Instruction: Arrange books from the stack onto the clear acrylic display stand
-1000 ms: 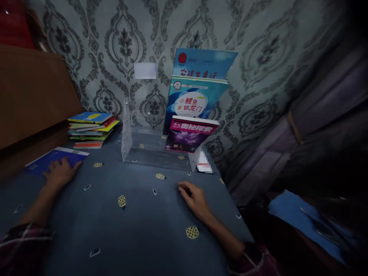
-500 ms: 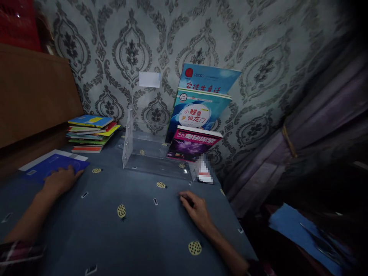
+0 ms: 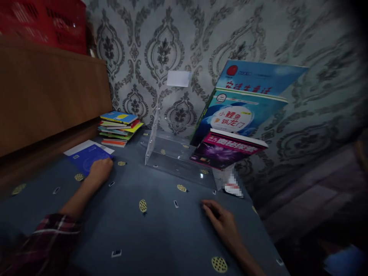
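Observation:
My left hand point(image 3: 101, 168) is at the right edge of a blue book point(image 3: 87, 158), its fingers curled down over the cover's edge. The book lies flat on the cloth, with a white sheet or second cover point(image 3: 76, 147) showing behind it. My right hand point(image 3: 222, 220) rests on the tablecloth with fingers loosely bent, a gap between thumb and fingers, and nothing held. In front of it stands a clear stepped rack point(image 3: 178, 166). Its right side holds a tall blue book point(image 3: 258, 76), a teal book point(image 3: 232, 115) and a purple book point(image 3: 227, 149), leaning back one behind another.
At the back left is a stack of thin colourful books point(image 3: 119, 128). A wooden cabinet point(image 3: 54, 92) with a red basket point(image 3: 43, 27) on it borders the left. A blurred white object point(image 3: 233, 188) sits by the rack's right end, near the table edge. Patterned wallpaper rises behind.
The view has swung left, so things appear farther right. My left hand has slid from lying on the blue book to its right edge, fingers now curled. My right hand looks much the same.

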### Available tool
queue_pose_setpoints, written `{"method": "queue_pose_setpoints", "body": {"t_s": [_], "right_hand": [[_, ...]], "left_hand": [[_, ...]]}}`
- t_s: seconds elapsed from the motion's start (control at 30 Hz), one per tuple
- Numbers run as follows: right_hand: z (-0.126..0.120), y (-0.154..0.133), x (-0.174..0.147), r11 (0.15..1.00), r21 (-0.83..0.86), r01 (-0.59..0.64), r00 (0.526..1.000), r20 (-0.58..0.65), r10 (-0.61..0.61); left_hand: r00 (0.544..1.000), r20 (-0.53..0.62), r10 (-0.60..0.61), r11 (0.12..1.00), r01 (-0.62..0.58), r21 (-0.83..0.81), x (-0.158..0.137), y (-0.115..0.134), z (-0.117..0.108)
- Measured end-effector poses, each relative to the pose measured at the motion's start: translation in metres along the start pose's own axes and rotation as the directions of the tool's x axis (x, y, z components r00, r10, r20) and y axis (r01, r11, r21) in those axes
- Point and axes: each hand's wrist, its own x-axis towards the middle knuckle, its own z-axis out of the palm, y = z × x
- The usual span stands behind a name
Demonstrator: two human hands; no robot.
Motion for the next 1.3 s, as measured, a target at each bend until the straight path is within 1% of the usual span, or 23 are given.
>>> {"method": "queue_pose_setpoints", "body": {"t_s": [0.13,0.3,0.5,0.6,0.73,0.87,0.97,1.07,1.13,1.2,1.3], "right_hand": [[0.001,0.003,0.000,1.000,-0.003,-0.019,1.000,-0.006,0.019],[0.000,0.001,0.001,1.000,-0.013,-0.011,1.000,-0.010,0.011],[-0.002,0.000,0.001,1.000,-0.024,-0.016,1.000,-0.003,0.016],[-0.002,0.004,0.000,0.999,-0.028,-0.029,1.000,0.000,0.029],[-0.001,0.007,0.001,0.999,-0.018,-0.045,0.999,0.003,0.045],[-0.002,0.006,0.001,0.998,-0.005,-0.056,0.998,0.013,0.056],[-0.004,0.005,0.001,0.998,-0.011,-0.068,0.997,0.020,0.069],[-0.003,0.005,0.001,0.997,-0.023,-0.070,0.997,0.013,0.070],[-0.002,0.005,0.001,0.998,-0.027,-0.063,0.998,0.010,0.063],[-0.002,0.005,0.001,0.998,-0.026,-0.059,0.998,0.009,0.059],[-0.003,0.003,0.001,0.998,-0.022,-0.066,0.998,0.012,0.066]], "left_hand": [[0.999,0.051,0.006,0.999,-0.008,0.051,-0.006,0.016,-0.001],[0.996,0.077,0.043,0.997,-0.048,0.066,-0.012,0.035,-0.004],[0.995,0.097,0.030,0.996,-0.038,0.077,-0.013,0.045,-0.014],[0.996,0.087,0.002,0.996,-0.010,0.085,-0.013,0.042,-0.018],[0.995,0.081,-0.049,0.995,0.041,0.096,-0.010,0.031,-0.020],[0.992,0.072,-0.099,0.990,0.090,0.110,-0.008,0.015,-0.016],[0.991,0.066,-0.114,0.988,0.106,0.113,-0.005,0.007,-0.011],[0.993,0.051,-0.109,0.989,0.104,0.106,0.004,0.004,-0.009],[0.995,0.019,-0.098,0.990,0.096,0.099,0.016,0.005,-0.013],[0.996,-0.041,-0.079,0.992,0.083,0.092,0.035,0.006,-0.021],[0.986,-0.163,-0.036,0.996,0.050,0.081,0.075,0.008,-0.039]]}}
